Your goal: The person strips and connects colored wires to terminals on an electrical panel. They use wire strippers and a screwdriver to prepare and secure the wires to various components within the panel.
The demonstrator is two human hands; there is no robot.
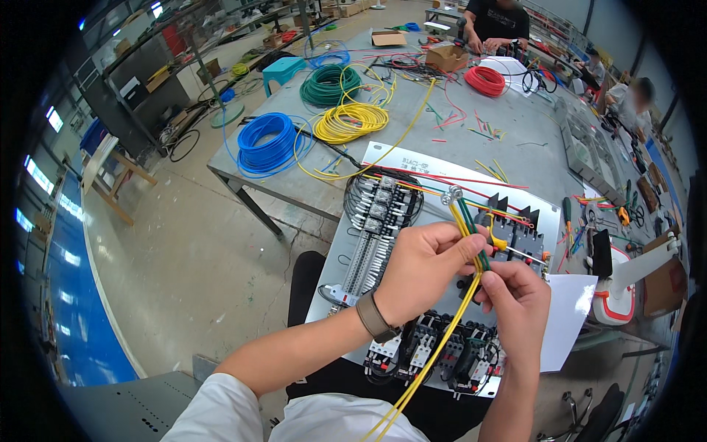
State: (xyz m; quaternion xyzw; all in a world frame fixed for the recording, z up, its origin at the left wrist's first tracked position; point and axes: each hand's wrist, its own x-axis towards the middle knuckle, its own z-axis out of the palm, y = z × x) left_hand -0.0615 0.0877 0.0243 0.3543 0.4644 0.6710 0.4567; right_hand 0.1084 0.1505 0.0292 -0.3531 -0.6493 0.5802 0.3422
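My left hand (434, 258), with a dark band on its wrist, pinches a small bundle of yellow and green wires (465, 225). Silvery ring terminals (451, 194) tip the bundle's upper end. Just below, my right hand (521, 302) closes its thumb and fingers on the same bundle, where it bends. From there the long yellow wires (442, 339) run down past the lower edge. Under both hands lies a white mounting plate (340, 272) with a terminal strip (361, 259), black switchgear (529, 237) and a row of relays (431, 350). A yellow-handled tool (498, 239) is partly hidden behind my left fingers.
Blue (266, 144), yellow (352, 121), green (330, 85) and red wire coils (484, 81) lie on the grey table (420, 132). Loose wire scraps are scattered there. White paper (568, 317) and a screwdriver (567, 217) are at right. A co-worker (497, 26) stands across the table.
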